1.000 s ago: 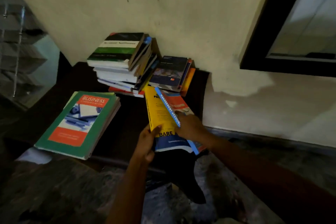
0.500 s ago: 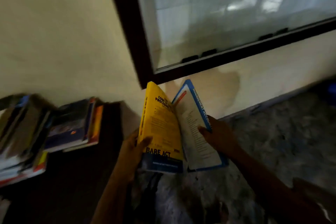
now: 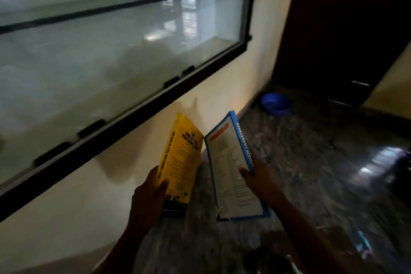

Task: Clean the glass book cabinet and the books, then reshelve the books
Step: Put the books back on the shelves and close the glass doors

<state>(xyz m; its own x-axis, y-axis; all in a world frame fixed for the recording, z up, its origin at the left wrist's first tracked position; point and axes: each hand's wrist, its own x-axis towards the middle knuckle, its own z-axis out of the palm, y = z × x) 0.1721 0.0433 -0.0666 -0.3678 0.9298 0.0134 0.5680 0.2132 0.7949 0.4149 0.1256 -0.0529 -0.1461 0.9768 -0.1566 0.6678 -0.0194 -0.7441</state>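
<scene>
My left hand (image 3: 148,198) grips the lower part of a yellow book (image 3: 181,158) titled Code of Civil Procedure, thumb across its cover. My right hand (image 3: 260,181) holds a blue-edged Management Accounting book (image 3: 231,167) by its spine, the white back cover facing me. Both books stand upright, side by side and slightly apart, just below the wall-mounted glass book cabinet (image 3: 111,55). The cabinet has a dark frame (image 3: 142,115), sliding glass panes and bare glass shelves inside.
A cream wall (image 3: 77,196) runs under the cabinet. A blue bowl (image 3: 277,103) sits on the dark stone floor (image 3: 311,173) near the corner. A dark wooden door (image 3: 347,29) stands at the right.
The view has swung right and up from the book stacks on the low table to the cabinet. Both hands lifted the two books off the table and drew them apart.
</scene>
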